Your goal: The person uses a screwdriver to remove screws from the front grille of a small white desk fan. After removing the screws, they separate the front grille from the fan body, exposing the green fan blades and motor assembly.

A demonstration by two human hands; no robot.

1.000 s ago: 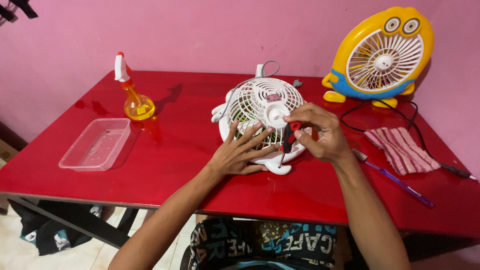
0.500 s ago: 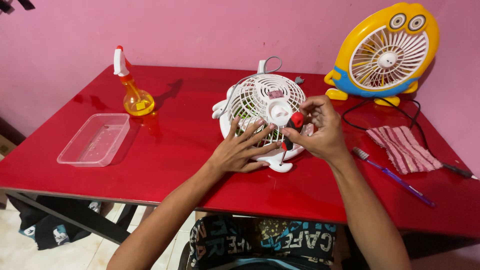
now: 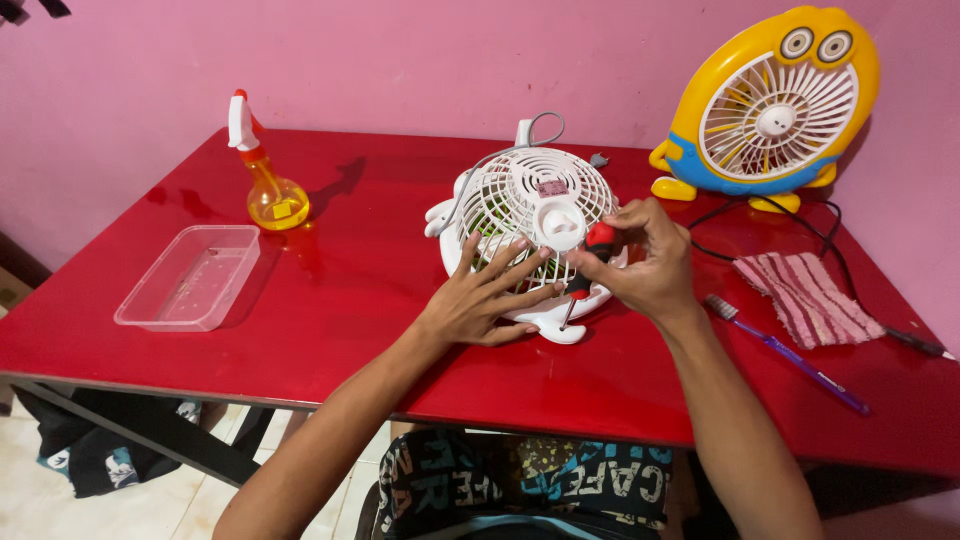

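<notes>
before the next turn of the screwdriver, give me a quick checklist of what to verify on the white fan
1. Left hand flat on the white fan grille, bracing it: ok.
2. Right hand has a closed grip on the screwdriver: ok.
3. Tip seated in a screw at the fan's foot: cannot tell, too small.
4. Fan lying flat on the table: ok.
5. Tray within reach for loose parts: ok.
6. Left fingers clear of the shaft: ok, apart.
</notes>
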